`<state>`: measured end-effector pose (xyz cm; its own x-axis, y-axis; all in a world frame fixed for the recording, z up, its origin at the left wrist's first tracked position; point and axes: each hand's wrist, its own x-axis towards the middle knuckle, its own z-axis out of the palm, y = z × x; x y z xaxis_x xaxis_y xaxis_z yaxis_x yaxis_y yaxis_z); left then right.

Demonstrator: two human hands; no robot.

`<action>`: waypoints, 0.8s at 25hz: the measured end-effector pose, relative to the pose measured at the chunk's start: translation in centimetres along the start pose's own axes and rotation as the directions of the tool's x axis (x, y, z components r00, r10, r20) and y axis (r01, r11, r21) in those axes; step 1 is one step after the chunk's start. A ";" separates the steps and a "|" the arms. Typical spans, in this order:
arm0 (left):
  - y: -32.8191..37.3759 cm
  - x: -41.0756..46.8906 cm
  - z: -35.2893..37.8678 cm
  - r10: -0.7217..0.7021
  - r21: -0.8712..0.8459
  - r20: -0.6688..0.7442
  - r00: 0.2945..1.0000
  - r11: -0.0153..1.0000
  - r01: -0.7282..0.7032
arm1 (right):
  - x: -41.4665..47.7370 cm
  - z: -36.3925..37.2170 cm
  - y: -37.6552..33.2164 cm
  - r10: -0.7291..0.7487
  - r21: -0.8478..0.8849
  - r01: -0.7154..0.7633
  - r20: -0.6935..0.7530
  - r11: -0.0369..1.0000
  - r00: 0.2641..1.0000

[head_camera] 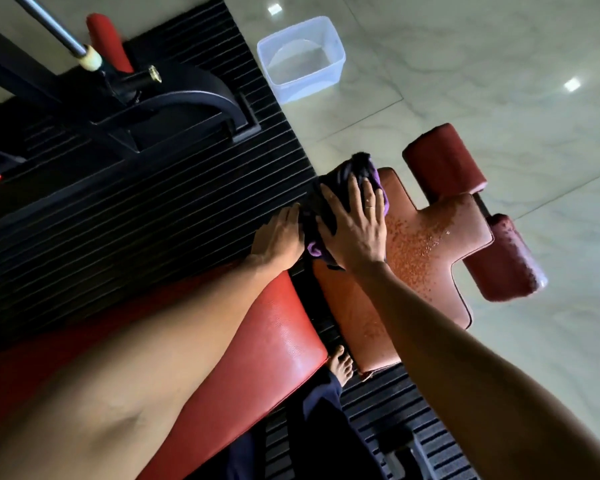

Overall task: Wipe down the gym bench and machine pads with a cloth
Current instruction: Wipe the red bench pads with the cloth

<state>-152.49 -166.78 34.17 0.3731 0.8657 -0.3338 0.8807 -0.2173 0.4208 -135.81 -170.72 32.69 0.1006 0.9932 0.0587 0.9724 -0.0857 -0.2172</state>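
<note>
A dark purple cloth (pixel 355 168) lies bunched at the far left corner of the worn red seat pad (pixel 426 244). My right hand (pixel 354 223) presses flat on the cloth with its fingers spread. My left hand (pixel 279 233) rests beside it at the pad's left edge, fingers straight, touching the cloth's near end. The seat pad's surface is flaked and speckled. Two red roller pads (pixel 444 161) (pixel 510 265) stick out at its far end. The red bench back pad (pixel 257 344) runs under my left forearm.
A clear plastic tub (pixel 302 60) holding a little water stands on the pale tiled floor (pixel 499 81). A black ribbed mat (pixel 125 209) lies under the black machine frame (pixel 160 98). A chrome bar (pixel 49 26) rises at top left. My bare foot (pixel 340 365) stands between the pads.
</note>
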 end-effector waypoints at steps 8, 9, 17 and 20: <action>1.2 -0.6 1.3 -0.036 -0.102 -0.147 0.989 0.995 0.021 | -4.1 -0.6 -1.0 0.098 0.004 -0.098 0.075 0.995 0.992; 1.4 -0.6 1.4 0.005 -0.099 -0.177 0.984 0.995 -0.023 | -2.3 -0.5 -1.3 0.073 -0.011 -0.072 0.065 0.997 0.995; 1.0 0.8 3.9 0.015 -0.034 -0.125 0.992 0.999 -0.019 | 4.8 -0.5 -0.8 -0.102 -0.050 0.106 0.078 0.993 0.992; 1.7 0.8 2.8 -0.210 -0.256 -0.110 0.972 0.950 0.176 | 7.1 -2.7 3.2 -0.077 -0.122 0.105 0.217 0.987 0.973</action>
<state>-149.92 -167.77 32.21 0.1460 0.9361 -0.3200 0.8279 0.0615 0.5576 -131.44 -164.11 35.02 -0.0226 0.9903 -0.1371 0.9959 0.0103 -0.0896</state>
